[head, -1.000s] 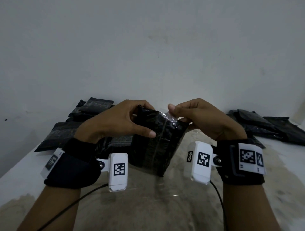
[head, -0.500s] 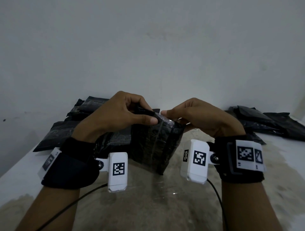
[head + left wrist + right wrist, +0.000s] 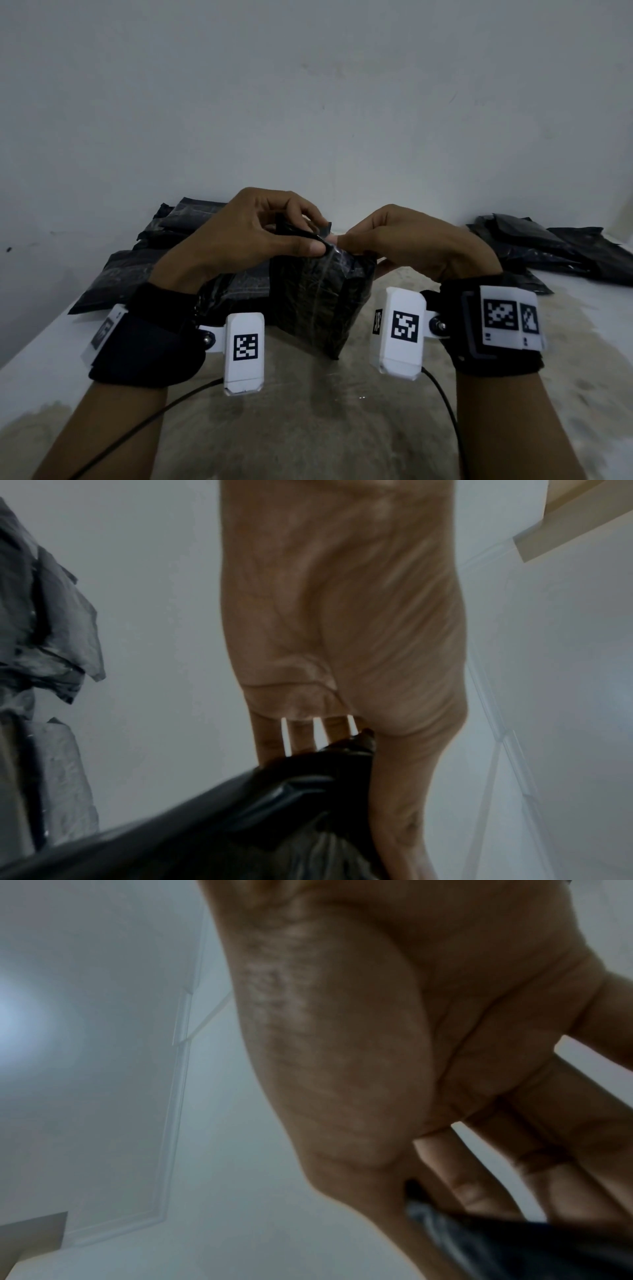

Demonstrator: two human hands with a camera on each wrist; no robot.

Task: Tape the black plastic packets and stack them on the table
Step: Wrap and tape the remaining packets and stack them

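Head view: the left hand [image 3: 246, 236] and right hand [image 3: 404, 240] meet over the top edge of a black plastic packet [image 3: 318, 301], which stands upright above the surface [image 3: 342, 428], its lower corner close to it or just touching; which, I cannot tell. The left thumb lies flat along the packet's folded top while its fingers curl over the far side, so that hand holds the packet. The right hand pinches the top edge from the other side, with a shiny strip of clear tape [image 3: 337, 255] showing just under both thumbs.

Compared with a second ago, the left thumb has slid rightward along the fold until it nearly touches the right thumb, and the raised tape end that the right hand held up is now pressed down. I judge the seal on this packet to be almost finished; smoothing the strip and setting the packet on a pile should come next.

Outward, a pile of black packets [image 3: 144, 270] lies behind the left wrist, close to the surface's left edge and the wall [image 3: 308, 102]. Another group of packets [image 3: 548, 250] lies well apart on the right. Between and in front of the wrists there is open surface for lowering the packet; the wrist cables trail toward the person.
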